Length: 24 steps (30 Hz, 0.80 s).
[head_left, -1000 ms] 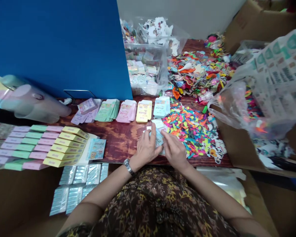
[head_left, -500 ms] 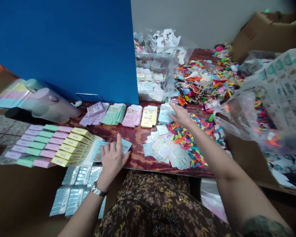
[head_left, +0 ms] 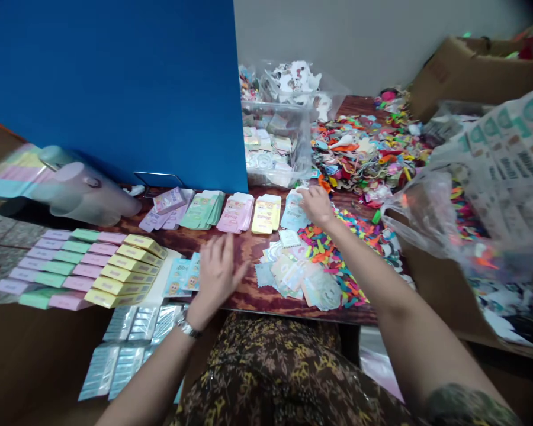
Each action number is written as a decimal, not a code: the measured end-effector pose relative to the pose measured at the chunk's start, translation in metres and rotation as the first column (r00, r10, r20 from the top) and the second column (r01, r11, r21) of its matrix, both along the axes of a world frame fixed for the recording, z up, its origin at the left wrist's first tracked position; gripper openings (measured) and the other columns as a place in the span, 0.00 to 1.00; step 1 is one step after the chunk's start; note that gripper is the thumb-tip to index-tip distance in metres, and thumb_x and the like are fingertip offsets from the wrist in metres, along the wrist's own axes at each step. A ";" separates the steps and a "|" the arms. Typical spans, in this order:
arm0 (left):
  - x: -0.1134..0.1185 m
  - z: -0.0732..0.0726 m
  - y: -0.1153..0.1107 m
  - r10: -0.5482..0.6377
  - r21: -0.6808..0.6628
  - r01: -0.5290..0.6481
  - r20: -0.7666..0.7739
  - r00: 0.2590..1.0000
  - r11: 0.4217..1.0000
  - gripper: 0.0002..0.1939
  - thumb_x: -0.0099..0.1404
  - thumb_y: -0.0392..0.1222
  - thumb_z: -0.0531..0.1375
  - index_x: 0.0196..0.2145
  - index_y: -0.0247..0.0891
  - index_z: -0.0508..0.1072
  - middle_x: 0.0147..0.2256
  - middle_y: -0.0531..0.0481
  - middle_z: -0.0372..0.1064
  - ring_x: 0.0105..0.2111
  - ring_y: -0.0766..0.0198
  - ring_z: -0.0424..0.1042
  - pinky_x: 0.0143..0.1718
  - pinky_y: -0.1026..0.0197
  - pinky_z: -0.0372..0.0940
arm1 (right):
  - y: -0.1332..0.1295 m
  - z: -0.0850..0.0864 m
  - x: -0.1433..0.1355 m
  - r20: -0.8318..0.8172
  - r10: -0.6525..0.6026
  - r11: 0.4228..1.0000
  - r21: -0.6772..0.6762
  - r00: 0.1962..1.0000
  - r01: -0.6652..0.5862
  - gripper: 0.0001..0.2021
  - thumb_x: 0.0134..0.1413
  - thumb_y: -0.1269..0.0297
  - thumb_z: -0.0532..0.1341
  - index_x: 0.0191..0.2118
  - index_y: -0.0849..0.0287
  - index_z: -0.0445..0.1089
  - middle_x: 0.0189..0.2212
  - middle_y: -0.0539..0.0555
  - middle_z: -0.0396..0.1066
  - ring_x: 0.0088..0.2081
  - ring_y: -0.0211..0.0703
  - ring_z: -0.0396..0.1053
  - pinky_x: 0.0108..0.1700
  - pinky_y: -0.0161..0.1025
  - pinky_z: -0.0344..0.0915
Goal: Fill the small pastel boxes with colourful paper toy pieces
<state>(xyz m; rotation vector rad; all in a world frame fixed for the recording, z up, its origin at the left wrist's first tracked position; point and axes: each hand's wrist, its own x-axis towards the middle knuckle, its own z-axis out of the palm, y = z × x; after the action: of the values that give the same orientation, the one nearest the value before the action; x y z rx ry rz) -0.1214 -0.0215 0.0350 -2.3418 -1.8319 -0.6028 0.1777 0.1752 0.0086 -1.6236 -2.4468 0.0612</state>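
"Where is the pale-blue packet stack [head_left: 294, 215]?"

"At the fingertips of my right hand [head_left: 317, 205], the nearer one. Its long axis runs away from me."

"Your grips?"

"Right: fingers curled, but whether they pinch, I cannot tell. Left hand [head_left: 215, 271]: spread wide beside blue boxes [head_left: 178, 274]."
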 end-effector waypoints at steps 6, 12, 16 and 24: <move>0.081 0.014 0.040 -0.207 0.011 0.216 0.338 0.918 0.976 0.39 0.68 0.52 0.57 0.68 0.32 0.46 0.56 0.33 0.62 0.57 0.48 0.62 0.57 0.47 0.63 | -0.043 0.062 0.008 -0.295 0.043 0.986 0.166 0.954 0.007 0.11 0.59 0.66 0.56 0.43 0.57 0.74 0.35 0.58 0.75 0.49 0.54 0.64 0.51 0.49 0.63; 0.116 0.012 0.052 -0.142 -0.018 0.158 0.347 0.927 0.987 0.56 0.60 0.64 0.61 0.68 0.24 0.38 0.58 0.24 0.58 0.57 0.40 0.62 0.56 0.43 0.62 | -0.107 0.098 -0.015 -0.584 0.077 0.997 0.031 0.808 -0.073 0.09 0.58 0.64 0.60 0.44 0.55 0.72 0.34 0.54 0.75 0.42 0.47 0.70 0.46 0.46 0.68; 0.113 0.012 0.045 -0.065 -0.064 0.099 0.394 0.917 0.993 0.41 0.59 0.53 0.64 0.62 0.28 0.54 0.51 0.31 0.68 0.50 0.45 0.70 0.49 0.48 0.66 | -0.130 0.096 -0.025 -0.738 0.048 0.985 -0.075 0.673 -0.153 0.12 0.60 0.62 0.59 0.48 0.53 0.70 0.42 0.54 0.74 0.41 0.44 0.74 0.45 0.45 0.71; 0.105 0.011 0.029 -0.010 -0.162 0.119 0.553 0.833 0.980 0.42 0.59 0.43 0.64 0.66 0.34 0.49 0.56 0.35 0.66 0.51 0.50 0.73 0.46 0.54 0.69 | -0.164 0.072 -0.026 -0.530 0.072 0.974 0.218 0.845 0.054 0.11 0.61 0.62 0.59 0.47 0.50 0.73 0.57 0.58 0.68 0.59 0.56 0.64 0.60 0.61 0.62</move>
<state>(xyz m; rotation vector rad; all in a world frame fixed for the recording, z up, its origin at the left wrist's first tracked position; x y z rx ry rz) -0.0167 0.0071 0.0460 -2.5464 -2.1105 -1.2834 0.1521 0.0116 0.0809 -1.2783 -1.9492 0.2026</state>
